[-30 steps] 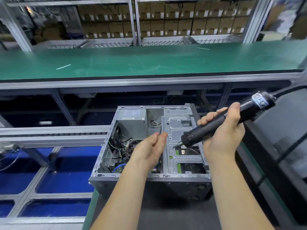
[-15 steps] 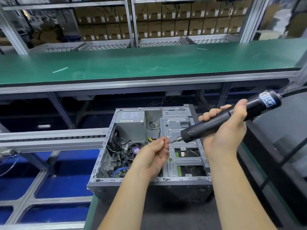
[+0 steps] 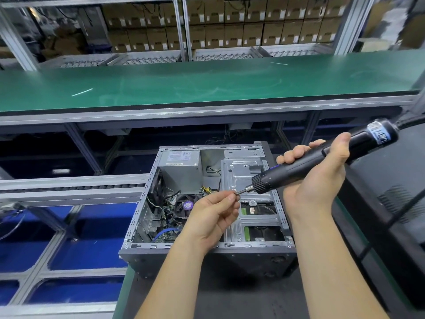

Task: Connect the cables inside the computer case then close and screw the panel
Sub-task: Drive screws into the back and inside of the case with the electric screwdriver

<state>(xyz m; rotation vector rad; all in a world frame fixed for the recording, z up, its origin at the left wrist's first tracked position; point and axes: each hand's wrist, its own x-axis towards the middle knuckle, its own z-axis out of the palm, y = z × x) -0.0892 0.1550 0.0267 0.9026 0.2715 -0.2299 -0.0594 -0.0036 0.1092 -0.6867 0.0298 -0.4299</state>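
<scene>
Boxy grey sheet-metal computer case [image 3: 253,246]

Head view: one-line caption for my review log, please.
Over an open computer case, the right hand holds an electric screwdriver while the left hand pinches at its bit tip.

screw at bit tip [image 3: 235,192] indiscernible
</scene>
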